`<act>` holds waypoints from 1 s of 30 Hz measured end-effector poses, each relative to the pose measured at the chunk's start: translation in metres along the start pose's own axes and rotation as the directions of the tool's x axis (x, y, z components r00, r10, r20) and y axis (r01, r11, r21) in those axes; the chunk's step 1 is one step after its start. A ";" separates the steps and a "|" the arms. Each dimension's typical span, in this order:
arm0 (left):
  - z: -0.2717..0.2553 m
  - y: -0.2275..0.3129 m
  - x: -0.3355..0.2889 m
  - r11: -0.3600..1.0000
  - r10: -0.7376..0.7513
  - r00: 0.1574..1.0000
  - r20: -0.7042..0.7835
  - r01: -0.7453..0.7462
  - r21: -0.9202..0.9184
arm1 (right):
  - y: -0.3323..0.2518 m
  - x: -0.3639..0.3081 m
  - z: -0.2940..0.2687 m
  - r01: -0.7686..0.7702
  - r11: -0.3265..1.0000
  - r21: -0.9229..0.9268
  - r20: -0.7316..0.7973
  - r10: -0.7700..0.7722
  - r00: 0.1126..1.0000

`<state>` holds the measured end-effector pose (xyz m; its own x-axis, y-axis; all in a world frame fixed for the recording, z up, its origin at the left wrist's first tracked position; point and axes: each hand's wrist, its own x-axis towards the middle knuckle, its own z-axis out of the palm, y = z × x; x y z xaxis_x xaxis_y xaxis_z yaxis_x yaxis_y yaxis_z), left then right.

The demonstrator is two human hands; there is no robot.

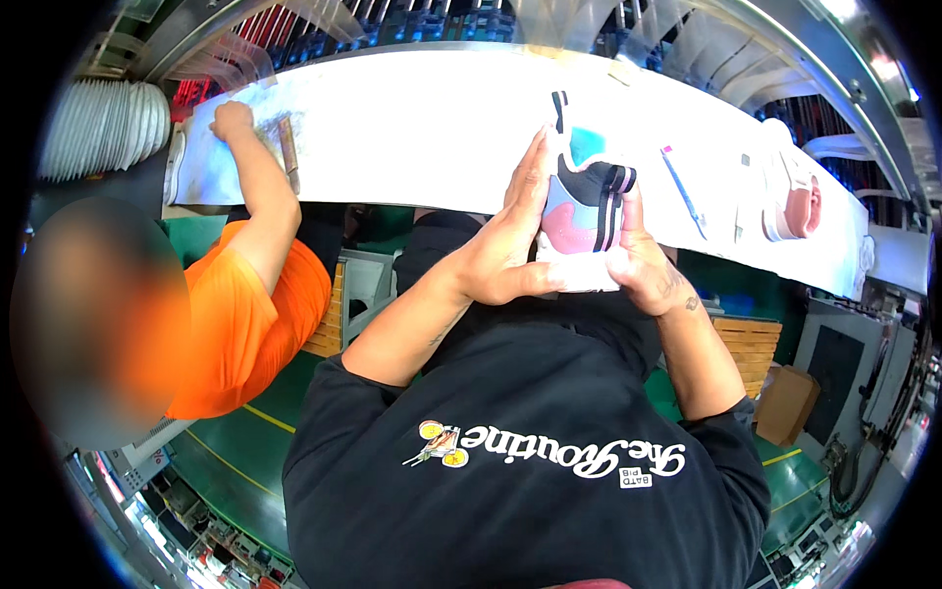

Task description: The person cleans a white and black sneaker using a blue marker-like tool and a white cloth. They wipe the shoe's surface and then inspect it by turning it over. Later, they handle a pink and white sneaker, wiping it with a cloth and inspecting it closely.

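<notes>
Between both palms I hold a shoe with a pink and light blue upper, a dark collar, black striped pull tabs and a white sole. My left hand presses along its left side, fingers pointing away and thumb across the near end. On the other side my right hand closes round it, thumb on the sole edge. The shoe is above the near edge of the white table. Another pink and white shoe lies at the table's right, apart from my hands.
A blue pen-like tool lies right of the held shoe. At left, a co-worker in an orange shirt reaches a hand onto the table, near a brown strip. Machinery runs behind the table; a cardboard box sits below right.
</notes>
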<state>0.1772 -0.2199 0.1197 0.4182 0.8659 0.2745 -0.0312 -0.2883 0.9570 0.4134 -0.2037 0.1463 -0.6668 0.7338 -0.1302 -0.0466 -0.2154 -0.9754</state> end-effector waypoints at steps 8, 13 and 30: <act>-0.003 0.018 0.005 0.946 -0.150 0.988 -0.038 0.132 -0.297 | 0.005 0.025 0.000 0.077 0.996 -0.055 0.046 -0.074 0.996; 0.000 0.019 0.006 0.916 -0.265 0.959 -0.098 0.219 -0.337 | -0.006 0.034 0.012 0.031 0.989 0.144 -0.033 -0.027 0.999; -0.002 0.007 0.006 0.985 -0.032 0.981 -0.190 -0.002 -0.174 | 0.017 0.047 0.015 0.312 0.903 -0.296 -0.052 -0.341 0.939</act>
<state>0.1775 -0.2160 0.1280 0.2387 0.9366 0.2566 -0.1898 -0.2141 0.9582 0.3702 -0.1829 0.1268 -0.5713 0.7956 0.2014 -0.0301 0.2249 -0.9739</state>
